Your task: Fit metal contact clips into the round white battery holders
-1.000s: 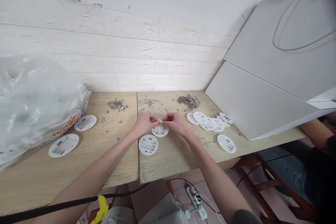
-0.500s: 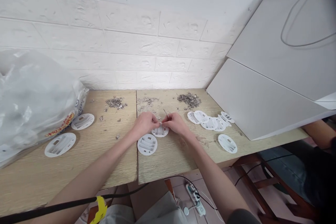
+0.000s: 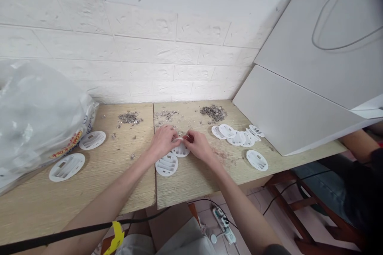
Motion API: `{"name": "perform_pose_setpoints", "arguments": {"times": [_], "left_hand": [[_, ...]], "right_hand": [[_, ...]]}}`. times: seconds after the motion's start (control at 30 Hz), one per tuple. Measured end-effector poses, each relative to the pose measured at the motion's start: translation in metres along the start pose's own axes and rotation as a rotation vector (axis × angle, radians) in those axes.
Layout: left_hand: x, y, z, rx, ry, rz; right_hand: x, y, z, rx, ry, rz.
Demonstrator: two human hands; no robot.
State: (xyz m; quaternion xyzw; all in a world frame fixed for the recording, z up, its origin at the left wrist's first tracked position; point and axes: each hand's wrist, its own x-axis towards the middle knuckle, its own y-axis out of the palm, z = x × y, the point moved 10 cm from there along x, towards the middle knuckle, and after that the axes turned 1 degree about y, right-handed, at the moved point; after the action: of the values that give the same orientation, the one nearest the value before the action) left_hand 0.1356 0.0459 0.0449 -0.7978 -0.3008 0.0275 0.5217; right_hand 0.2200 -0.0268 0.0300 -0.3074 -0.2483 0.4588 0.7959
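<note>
My left hand pinches the far edge of a white round plastic battery cover, closed on it with thumb and fingers. Opposite, my right hand is closed around a thin metal tool, whose exact kind is too small to make out. Its fingertips meet the same cover's far edge, and they hide what lies between them. A second white round cover, with slots moulded in it, lies just in front, against the held one. Small metal pieces are scattered behind my hands.
Piles of small metal parts lie at left and right. Overlapping white covers rest to the right, with a single one nearer. A plastic bag stands left; a white panel bounds the right. Another person's arm shows beyond.
The metal tool in my right hand has tipped to a flatter angle, and that hand has turned slightly inward. The whole view has shifted a little; the covers on the table lie as before.
</note>
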Motion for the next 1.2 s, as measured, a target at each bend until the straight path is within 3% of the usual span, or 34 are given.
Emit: {"name": "perform_pose_setpoints", "arguments": {"times": [0.13, 0.23, 0.37, 0.47, 0.7, 1.0, 1.1, 1.2], "left_hand": [[-0.013, -0.039, -0.019, -0.172, 0.27, -0.248], [-0.03, -0.059, -0.033, -0.21, 0.433, -0.356], [-0.048, -0.071, -0.041, -0.152, 0.542, -0.489], [-0.056, -0.07, -0.045, -0.09, 0.623, -0.53], [-0.061, -0.071, -0.051, -0.074, 0.651, -0.556], [-0.069, -0.073, -0.06, -0.085, 0.7, -0.611], [-0.072, -0.073, -0.061, -0.021, 0.722, -0.617], [-0.072, -0.072, -0.057, 0.05, 0.735, -0.62]], "right_hand": [[-0.017, -0.028, 0.022, 0.163, -0.183, -0.187], [-0.039, -0.045, 0.048, 0.095, -0.411, -0.394], [-0.064, -0.037, 0.074, -0.046, -0.714, -0.505], [-0.07, -0.032, 0.077, -0.077, -0.793, -0.529], [-0.076, -0.036, 0.075, -0.067, -0.799, -0.611], [-0.079, -0.032, 0.078, -0.021, -0.804, -0.586], [-0.071, -0.034, 0.073, 0.083, -0.707, -0.513], [-0.047, -0.03, 0.057, 0.287, -0.453, -0.338]]}}
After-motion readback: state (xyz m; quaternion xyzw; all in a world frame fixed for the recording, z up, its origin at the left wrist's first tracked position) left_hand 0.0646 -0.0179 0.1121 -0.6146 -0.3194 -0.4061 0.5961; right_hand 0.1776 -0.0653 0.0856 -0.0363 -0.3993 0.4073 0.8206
